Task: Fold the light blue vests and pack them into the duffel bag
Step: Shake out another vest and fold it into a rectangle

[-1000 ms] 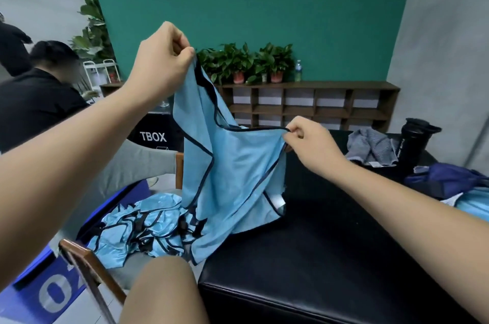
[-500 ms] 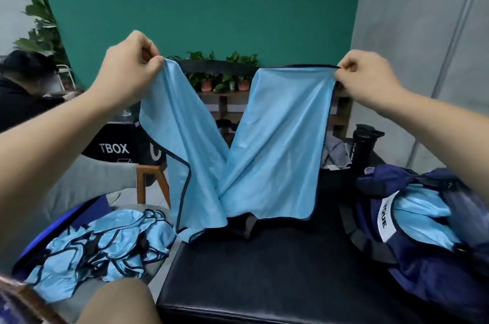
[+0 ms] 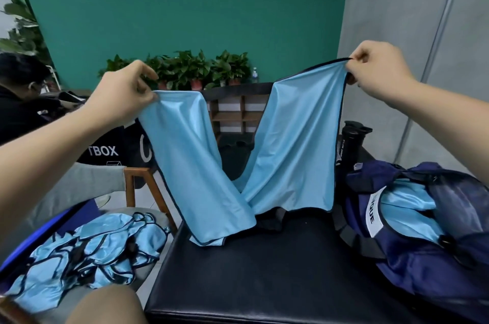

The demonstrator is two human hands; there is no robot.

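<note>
The vest [image 3: 296,143] is hanging in a V btwn both hands over the black bench [image 3: 264,284], w/ its lower hem resting near the bench's left edge. It's prob. being spread by the top corners to hang flat before the 1st fold. The left hand [image 3: 124,96] is pinching one corner w/ thumb & curled fingers; the right hand [image 3: 375,69] is pinching the other, slightly higher. The duffel bag [image 3: 423,257] is sitting unzipped at the bench's right edge, holding packed vests [image 3: 407,212]. An unfolded pile [image 3: 87,252] is lying on a chair [image 3: 148,191] just off the left edge.
</note>
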